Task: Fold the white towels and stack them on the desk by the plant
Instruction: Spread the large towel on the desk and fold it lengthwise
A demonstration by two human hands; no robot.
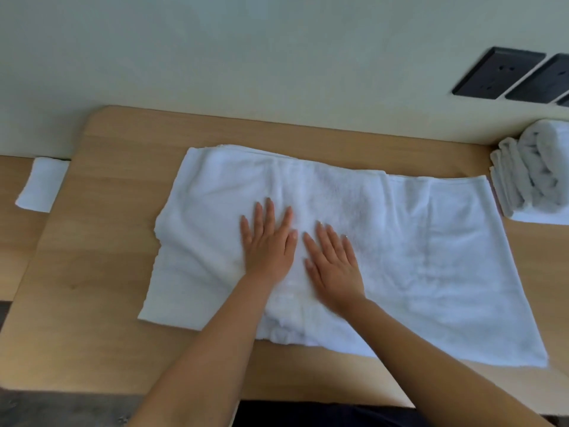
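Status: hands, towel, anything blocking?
Both flat on white towel: left hand, right hand. Towel spread on desk, partly folded. Towel pile by its far right corner.

I see two hands, left hand (268, 251) and right hand (334, 266), one spread towel (431, 257) and one desk (101, 241). There is one small folded cloth (41, 183) and one heap of towels (535, 177), too bunched to count. Two black sockets (498, 72) show, a third barely.

Single head-worn wide-angle view, close above the desk (101, 229), looking steeply down and forward toward the wall (215, 57); desk's near edge at frame bottom
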